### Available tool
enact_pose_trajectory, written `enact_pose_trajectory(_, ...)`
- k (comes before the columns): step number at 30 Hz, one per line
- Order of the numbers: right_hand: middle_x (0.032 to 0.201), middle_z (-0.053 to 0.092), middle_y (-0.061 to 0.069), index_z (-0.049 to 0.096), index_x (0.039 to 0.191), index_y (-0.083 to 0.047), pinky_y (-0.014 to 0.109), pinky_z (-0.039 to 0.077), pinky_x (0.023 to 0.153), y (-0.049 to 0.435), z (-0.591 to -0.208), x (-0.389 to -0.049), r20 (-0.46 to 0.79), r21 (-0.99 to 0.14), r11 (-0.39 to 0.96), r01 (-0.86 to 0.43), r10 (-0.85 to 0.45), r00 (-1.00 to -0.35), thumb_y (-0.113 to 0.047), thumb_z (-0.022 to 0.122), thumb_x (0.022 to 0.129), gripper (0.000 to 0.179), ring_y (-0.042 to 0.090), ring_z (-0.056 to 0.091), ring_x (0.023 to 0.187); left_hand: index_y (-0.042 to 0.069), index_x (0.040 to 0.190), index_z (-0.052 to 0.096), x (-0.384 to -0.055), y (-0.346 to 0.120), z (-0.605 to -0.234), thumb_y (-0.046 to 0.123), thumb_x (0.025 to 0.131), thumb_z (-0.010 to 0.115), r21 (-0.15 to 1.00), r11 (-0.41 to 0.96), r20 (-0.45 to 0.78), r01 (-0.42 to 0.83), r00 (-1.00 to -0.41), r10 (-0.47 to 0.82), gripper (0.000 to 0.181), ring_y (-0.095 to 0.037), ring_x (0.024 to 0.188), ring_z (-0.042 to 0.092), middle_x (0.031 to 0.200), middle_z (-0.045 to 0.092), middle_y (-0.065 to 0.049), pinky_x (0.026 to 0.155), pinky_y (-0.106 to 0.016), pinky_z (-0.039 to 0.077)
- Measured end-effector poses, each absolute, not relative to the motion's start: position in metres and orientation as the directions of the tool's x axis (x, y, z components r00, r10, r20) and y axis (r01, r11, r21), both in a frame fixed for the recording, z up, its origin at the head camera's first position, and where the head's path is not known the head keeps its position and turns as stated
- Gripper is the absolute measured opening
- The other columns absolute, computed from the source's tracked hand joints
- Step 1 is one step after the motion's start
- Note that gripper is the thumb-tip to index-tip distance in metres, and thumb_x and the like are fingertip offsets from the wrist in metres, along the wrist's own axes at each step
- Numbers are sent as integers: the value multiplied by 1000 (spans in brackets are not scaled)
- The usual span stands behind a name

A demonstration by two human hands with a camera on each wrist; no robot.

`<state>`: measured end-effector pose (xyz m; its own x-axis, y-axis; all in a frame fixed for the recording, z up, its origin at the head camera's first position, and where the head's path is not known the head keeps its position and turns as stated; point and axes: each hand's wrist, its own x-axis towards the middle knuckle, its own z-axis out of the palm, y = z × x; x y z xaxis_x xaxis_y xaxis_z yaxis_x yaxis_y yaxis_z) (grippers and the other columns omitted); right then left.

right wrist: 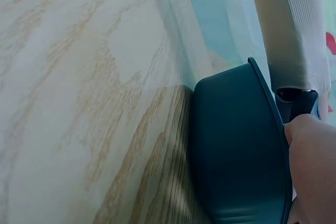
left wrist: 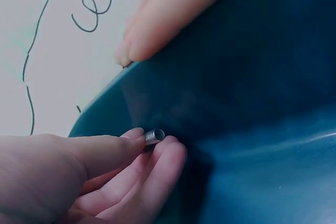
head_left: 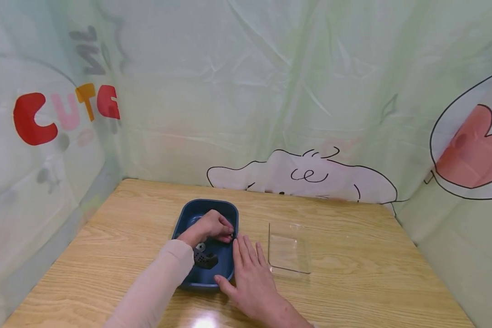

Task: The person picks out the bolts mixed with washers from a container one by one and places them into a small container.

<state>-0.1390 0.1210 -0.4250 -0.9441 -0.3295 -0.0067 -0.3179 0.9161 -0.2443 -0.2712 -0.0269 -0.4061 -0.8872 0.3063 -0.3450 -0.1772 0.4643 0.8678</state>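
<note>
My left hand (head_left: pixel 214 228) reaches into a dark blue basin (head_left: pixel 207 284). Between its thumb and fingers it pinches a small silver metal cylinder (left wrist: pixel 154 136) with fine ridges along its side, close to the basin's inner wall. Most of the cylinder is hidden by the fingers; its round end shows in the left wrist view. My right hand (head_left: pixel 252 278) rests along the basin's right rim with its fingers straight, the thumb lying over the rim at the near corner. In the right wrist view, part of that hand (right wrist: pixel 312 161) overlaps the rim beside the outer wall.
Right of the basin, a clear square plastic container (head_left: pixel 289 255) sits on the wood-grain table (head_left: pixel 373 273). At the left wrist, a dark perforated piece (head_left: pixel 205 258) and a small silvery round piece (head_left: pixel 200 247) overlap the basin. A printed curtain (head_left: pixel 229 91) hangs behind the table.
</note>
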Motion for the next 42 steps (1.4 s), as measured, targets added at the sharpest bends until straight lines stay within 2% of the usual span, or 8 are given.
enact_pose_trajectory(18,167,12,12,20,158,-5,59,8,126,123,-424,-143,-1,-263,914,-308,-319,-948,-69,40,95,92,28,6,156,1,105,73,-269,-31,-401,8,95,65,878,447,-333,-172,-890,313,15,-18,73,74,90,72,-12,74,-28,63)
enact_pose_trajectory(30,166,15,15,21,156,0,59,11,125,135,-418,-142,88,-295,895,-334,-323,-942,-62,44,97,88,31,10,155,2,109,73,-266,-33,-392,12,94,66,908,401,-272,-119,-897,349,18,-18,78,74,93,74,-11,78,-31,63)
enact_pose_trajectory(38,166,17,16,23,155,0,55,15,126,156,-407,-141,152,-277,911,-304,-271,-950,-60,45,98,86,31,13,155,3,113,71,-267,-34,-385,14,95,66,932,337,-256,-133,-900,353,22,-17,80,74,96,74,-12,81,-31,62)
enact_pose_trajectory(42,165,19,18,24,154,3,55,16,125,168,-403,-142,193,-270,917,-293,-247,-950,-59,47,97,87,33,15,154,1,117,69,-267,-32,-382,13,95,65,944,292,-259,-153,-893,368,26,-18,82,75,101,74,-15,82,-31,62)
